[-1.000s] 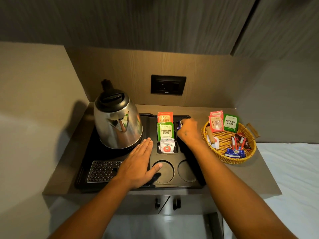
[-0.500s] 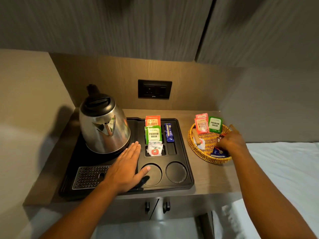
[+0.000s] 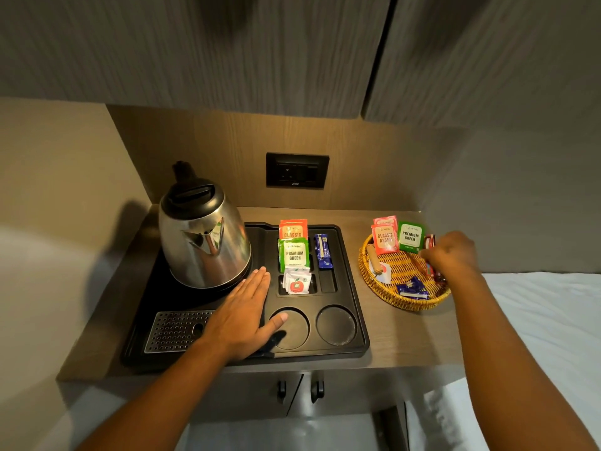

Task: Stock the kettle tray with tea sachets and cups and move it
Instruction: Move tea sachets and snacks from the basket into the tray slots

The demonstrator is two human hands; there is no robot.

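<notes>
The black kettle tray [image 3: 361, 320] lies on the wooden counter and carries a steel kettle [image 3: 201, 245]. Its slots hold an orange Classic sachet [image 3: 292, 229], a green Premium Green sachet [image 3: 294, 255], a white sachet [image 3: 296, 283] and a blue sachet [image 3: 322, 252]. Both round cup wells [image 3: 336, 325] are bare. My left hand [image 3: 242, 314] rests flat and open on the tray beside the kettle. My right hand [image 3: 450, 255] is inside the wicker basket [image 3: 406, 302], fingers curled around red stick sachets [image 3: 430, 240].
The basket also holds pink Classic Assam sachets [image 3: 385, 237], a green sachet [image 3: 410, 237] and blue sachets [image 3: 412, 289]. A wall socket [image 3: 297, 170] sits behind the tray, with cabinets overhead. A white bed [image 3: 536, 320] borders the counter on the right.
My right hand left the blue sachet in the tray slot, crossed right into the basket, and has now closed around the red sachets. My left hand stayed flat on the tray.
</notes>
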